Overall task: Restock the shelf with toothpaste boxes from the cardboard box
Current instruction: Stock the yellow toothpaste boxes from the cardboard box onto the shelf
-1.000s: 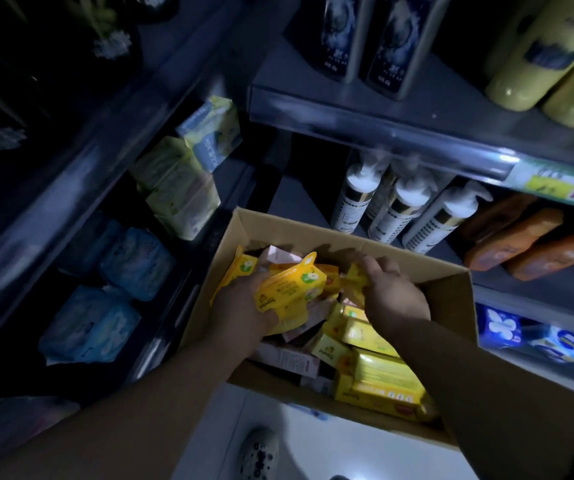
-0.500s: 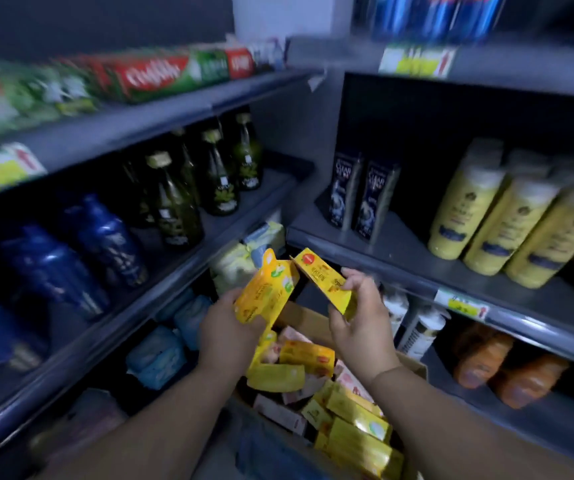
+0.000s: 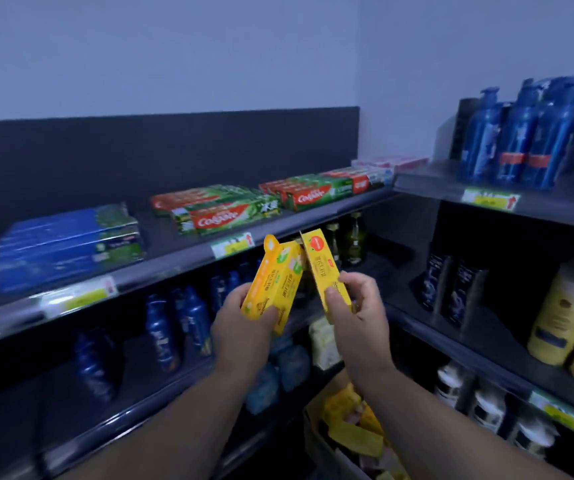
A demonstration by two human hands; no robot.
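Note:
My left hand (image 3: 244, 327) grips a small stack of yellow toothpaste boxes (image 3: 273, 282), held upright in front of the shelving. My right hand (image 3: 356, 306) pinches a single yellow toothpaste box (image 3: 323, 268) by its lower end, tilted with its top leaning toward the left stack. Both sets of boxes are raised just below the front edge of the top shelf (image 3: 174, 261), which carries red-green toothpaste boxes (image 3: 230, 211) and blue toothpaste boxes (image 3: 67, 244). The cardboard box (image 3: 320, 441) with more yellow packs sits low, between my forearms.
Blue bottles (image 3: 171, 327) and dark green glass bottles (image 3: 351, 240) stand on the shelf under the top one. The right-hand shelving holds blue pump bottles (image 3: 521, 140), dark boxes (image 3: 452, 289) and yellow bottles (image 3: 562, 313). Price tags (image 3: 232, 244) hang on the shelf edges.
Both hands have lifted their yellow boxes out of the cardboard box up to top-shelf height. My view has swung upward from the carton to the toothpaste shelf.

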